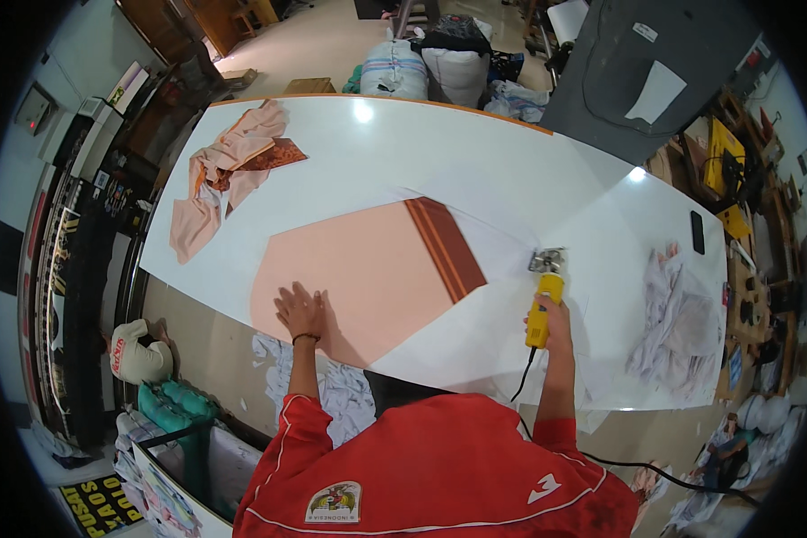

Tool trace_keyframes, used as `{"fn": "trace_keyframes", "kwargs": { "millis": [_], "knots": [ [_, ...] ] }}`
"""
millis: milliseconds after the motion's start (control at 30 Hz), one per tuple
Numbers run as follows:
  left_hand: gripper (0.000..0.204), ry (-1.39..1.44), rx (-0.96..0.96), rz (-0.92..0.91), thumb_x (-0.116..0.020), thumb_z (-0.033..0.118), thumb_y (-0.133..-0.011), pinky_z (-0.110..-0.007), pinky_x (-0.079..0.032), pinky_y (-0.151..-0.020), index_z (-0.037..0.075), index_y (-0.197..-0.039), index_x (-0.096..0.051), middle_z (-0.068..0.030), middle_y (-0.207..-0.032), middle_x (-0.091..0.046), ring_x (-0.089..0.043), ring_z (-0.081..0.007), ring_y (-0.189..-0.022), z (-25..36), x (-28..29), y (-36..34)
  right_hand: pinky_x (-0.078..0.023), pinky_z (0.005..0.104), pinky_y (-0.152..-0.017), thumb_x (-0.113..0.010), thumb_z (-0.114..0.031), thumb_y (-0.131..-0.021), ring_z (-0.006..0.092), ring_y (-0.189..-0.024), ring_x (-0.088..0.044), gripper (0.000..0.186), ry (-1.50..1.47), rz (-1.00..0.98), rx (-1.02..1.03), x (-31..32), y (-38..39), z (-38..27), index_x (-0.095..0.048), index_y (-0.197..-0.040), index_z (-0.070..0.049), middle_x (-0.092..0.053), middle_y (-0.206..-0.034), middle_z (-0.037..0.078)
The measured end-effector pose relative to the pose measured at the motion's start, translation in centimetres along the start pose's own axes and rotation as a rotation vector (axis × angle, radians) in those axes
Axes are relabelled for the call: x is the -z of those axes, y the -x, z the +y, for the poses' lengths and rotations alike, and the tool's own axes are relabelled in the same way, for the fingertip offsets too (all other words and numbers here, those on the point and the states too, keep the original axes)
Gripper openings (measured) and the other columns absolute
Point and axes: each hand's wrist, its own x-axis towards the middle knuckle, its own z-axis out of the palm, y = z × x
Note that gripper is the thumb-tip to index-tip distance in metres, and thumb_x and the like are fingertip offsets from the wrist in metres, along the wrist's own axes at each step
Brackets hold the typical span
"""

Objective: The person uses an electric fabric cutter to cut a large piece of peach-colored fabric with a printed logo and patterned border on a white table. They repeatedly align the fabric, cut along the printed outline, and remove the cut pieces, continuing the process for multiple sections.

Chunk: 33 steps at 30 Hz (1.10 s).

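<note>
A peach fabric panel (350, 269) with a dark brown, orange-striped band (446, 249) at its right end lies flat on the white table (350, 134). My left hand (300, 313) rests on its near left part, palm down with fingers spread. Off to the right of the panel, my right hand (556, 323) is wrapped round the yellow body of an electric cloth cutter (544, 305). The cutter's metal head (548, 260) points away from me over the table, apart from the peach panel. Thin white material lies beneath and beside the brown band.
Crumpled peach and brown fabric (233, 166) lies at the far left of the table, whitish scraps (677, 327) at the right. A black phone (697, 232) sits near the right edge. The cutter's black cord (663, 473) trails past my right side. Stuffed sacks (394, 70) stand beyond the table.
</note>
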Motion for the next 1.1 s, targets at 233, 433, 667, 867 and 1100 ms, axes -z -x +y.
{"fn": "trace_keyframes", "kwargs": {
  "millis": [233, 433, 667, 867, 1100],
  "knots": [
    [0.088, -0.099, -0.296, -0.022, -0.053, 0.065, -0.100, -0.068, -0.008, -0.127, 0.020, -0.169, -0.025, -0.0244, -0.176, -0.009, -0.003, -0.0535, -0.160, 5.4, -2.6, 1.3, -0.057, 0.0400, -0.050, -0.076, -0.020, -0.091, 0.0251, -0.057, -0.066, 0.034, -0.142, 0.284, 0.244, 8.4, 2.9, 5.8, -0.058, -0.114, -0.005, -0.062, -0.082, 0.009],
    [0.097, -0.130, -0.340, 0.017, -0.052, 0.077, -0.095, -0.067, -0.003, -0.128, 0.021, -0.169, -0.027, -0.0216, -0.177, -0.008, 0.002, -0.0529, -0.160, 3.1, -0.7, 0.3, -0.059, 0.0364, -0.059, -0.077, -0.011, -0.088, 0.0208, -0.069, -0.069, 0.038, 0.282, 0.204, 0.148, 11.8, 12.8, 6.5, -0.058, -0.119, -0.002, -0.066, -0.092, 0.009],
    [0.098, -0.212, -0.239, -0.025, -0.056, 0.072, -0.096, -0.063, -0.005, -0.129, 0.022, -0.171, -0.018, -0.0200, -0.178, -0.005, 0.001, -0.0482, -0.162, -2.1, 1.1, -3.0, -0.057, 0.0538, -0.084, -0.083, -0.032, -0.077, 0.0470, -0.099, -0.072, 0.075, 0.840, 0.146, 0.224, 8.6, 18.5, 9.1, -0.053, -0.141, -0.007, -0.074, -0.110, 0.025],
    [0.095, -0.194, -0.239, 0.055, -0.055, 0.067, -0.099, -0.060, -0.007, -0.130, 0.016, -0.171, -0.020, -0.0200, -0.177, -0.008, -0.003, -0.0435, -0.163, -4.3, -0.2, -1.0, -0.056, 0.0582, -0.082, -0.075, -0.033, -0.083, 0.0509, -0.097, -0.071, 0.074, 1.041, 0.127, 0.211, 5.3, 18.4, 9.3, -0.045, -0.146, -0.010, -0.073, -0.103, 0.028],
    [0.085, -0.141, -0.253, 0.143, -0.055, 0.057, -0.102, -0.056, -0.007, -0.131, 0.010, -0.168, -0.028, -0.0212, -0.176, -0.015, -0.009, -0.0389, -0.163, -4.5, -0.6, 1.6, -0.057, 0.0604, -0.080, -0.075, -0.034, -0.082, 0.0504, -0.095, -0.071, 0.071, 1.145, 0.136, 0.247, 3.8, 14.9, 6.9, -0.046, -0.143, -0.011, -0.074, -0.099, 0.027]
  ]
}}
